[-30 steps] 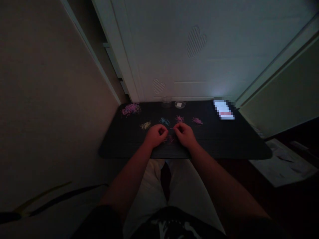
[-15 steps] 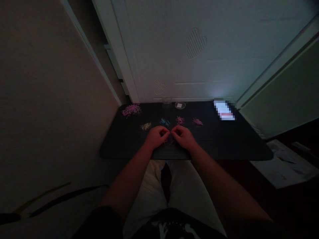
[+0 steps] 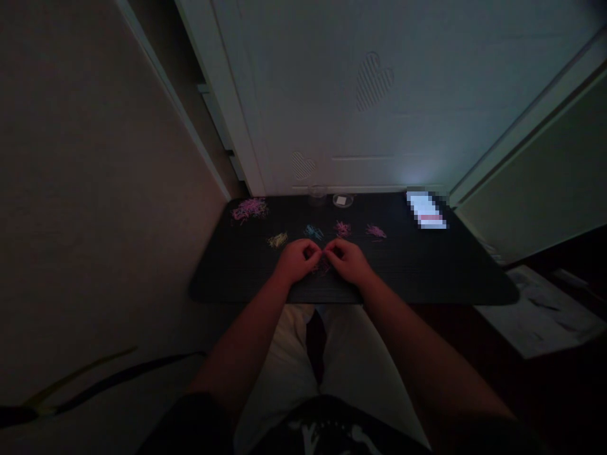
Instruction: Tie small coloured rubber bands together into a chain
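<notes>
My left hand (image 3: 298,258) and my right hand (image 3: 346,258) meet fingertip to fingertip over the near middle of a dark table (image 3: 417,272). On each, thumb and forefinger are pinched together; whatever they hold is too small and dim to make out. Below the fingertips lies a loose reddish-pink pile (image 3: 321,268) of thin strands, partly covered by the hands. Just beyond the hands sit small piles of similar thin pieces: a yellowish pile (image 3: 277,240), a blue pile (image 3: 313,232), a pink pile (image 3: 342,229) and a purplish-pink pile (image 3: 376,232).
A larger mixed pink and purple pile (image 3: 250,210) lies at the back left. Along the back edge stand a clear round container (image 3: 317,196) and a clear round lid (image 3: 343,200) with a white label. A bright, blurred-out screen (image 3: 427,210) is at the back right. A white door (image 3: 332,126) rises behind.
Both hands stay almost in place, with only a slight shift of the pinched fingertips. The piles look the same.
</notes>
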Demonstrator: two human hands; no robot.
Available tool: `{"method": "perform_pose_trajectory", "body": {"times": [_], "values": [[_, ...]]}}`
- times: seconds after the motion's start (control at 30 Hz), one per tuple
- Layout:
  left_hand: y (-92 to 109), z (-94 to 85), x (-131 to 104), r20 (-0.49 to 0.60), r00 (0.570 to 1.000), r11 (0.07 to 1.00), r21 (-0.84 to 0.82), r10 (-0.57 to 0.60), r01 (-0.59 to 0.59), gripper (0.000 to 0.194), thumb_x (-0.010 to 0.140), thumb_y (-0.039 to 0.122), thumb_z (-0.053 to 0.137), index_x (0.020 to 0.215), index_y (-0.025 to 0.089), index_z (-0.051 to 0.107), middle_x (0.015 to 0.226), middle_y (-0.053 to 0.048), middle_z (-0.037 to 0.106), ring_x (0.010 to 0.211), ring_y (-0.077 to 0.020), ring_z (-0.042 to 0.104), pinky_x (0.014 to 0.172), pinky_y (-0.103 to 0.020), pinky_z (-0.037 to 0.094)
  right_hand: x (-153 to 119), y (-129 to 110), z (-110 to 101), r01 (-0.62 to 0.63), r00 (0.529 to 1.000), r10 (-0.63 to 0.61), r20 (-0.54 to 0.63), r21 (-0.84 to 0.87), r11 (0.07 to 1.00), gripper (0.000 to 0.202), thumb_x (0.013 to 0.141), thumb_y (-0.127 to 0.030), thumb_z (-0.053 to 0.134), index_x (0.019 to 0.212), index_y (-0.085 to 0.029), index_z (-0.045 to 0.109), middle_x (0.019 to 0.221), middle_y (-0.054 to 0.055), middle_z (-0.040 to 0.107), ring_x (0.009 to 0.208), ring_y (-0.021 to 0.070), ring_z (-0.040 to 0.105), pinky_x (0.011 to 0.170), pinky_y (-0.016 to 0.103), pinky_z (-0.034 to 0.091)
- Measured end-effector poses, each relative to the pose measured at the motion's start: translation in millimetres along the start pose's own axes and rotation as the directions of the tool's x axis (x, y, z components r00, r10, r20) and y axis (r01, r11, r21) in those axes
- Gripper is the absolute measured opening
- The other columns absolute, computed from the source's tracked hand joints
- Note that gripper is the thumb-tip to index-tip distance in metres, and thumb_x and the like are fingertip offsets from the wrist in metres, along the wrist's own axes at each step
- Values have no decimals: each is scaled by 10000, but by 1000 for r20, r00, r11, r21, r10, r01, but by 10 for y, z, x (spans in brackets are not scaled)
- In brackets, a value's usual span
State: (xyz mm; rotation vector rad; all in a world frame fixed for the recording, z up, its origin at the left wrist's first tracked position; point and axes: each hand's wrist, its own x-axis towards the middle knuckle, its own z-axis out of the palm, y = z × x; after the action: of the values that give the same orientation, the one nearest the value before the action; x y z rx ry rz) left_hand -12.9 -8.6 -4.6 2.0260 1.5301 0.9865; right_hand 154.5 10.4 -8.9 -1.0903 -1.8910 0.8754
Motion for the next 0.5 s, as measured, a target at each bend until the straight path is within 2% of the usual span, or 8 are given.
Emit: {"method": "perform_pose_trajectory", "body": {"times": [0.3,0.5], "values": [[-32,6,3,-15,1000,1000,-6,3,-3,133,776,275,562,741,162,622,702,-9,630,633,-113,547,589,-228,427,18,84,-11,-28,993,32,-117,38,999,96,764,-269,522,719,-189,551,624,-10,532,582,128,487,547,248,377],[-33,7,-1,-27,1000,1000,-21,-4,3,145,782,292,566,765,160,625,726,-16,636,644,-114,553,599,-230,437,7,55,1,-5,999,6,-41,10,1000,85,764,-254,522,726,-185,554,637,-10,535,576,121,486,537,242,368]]}}
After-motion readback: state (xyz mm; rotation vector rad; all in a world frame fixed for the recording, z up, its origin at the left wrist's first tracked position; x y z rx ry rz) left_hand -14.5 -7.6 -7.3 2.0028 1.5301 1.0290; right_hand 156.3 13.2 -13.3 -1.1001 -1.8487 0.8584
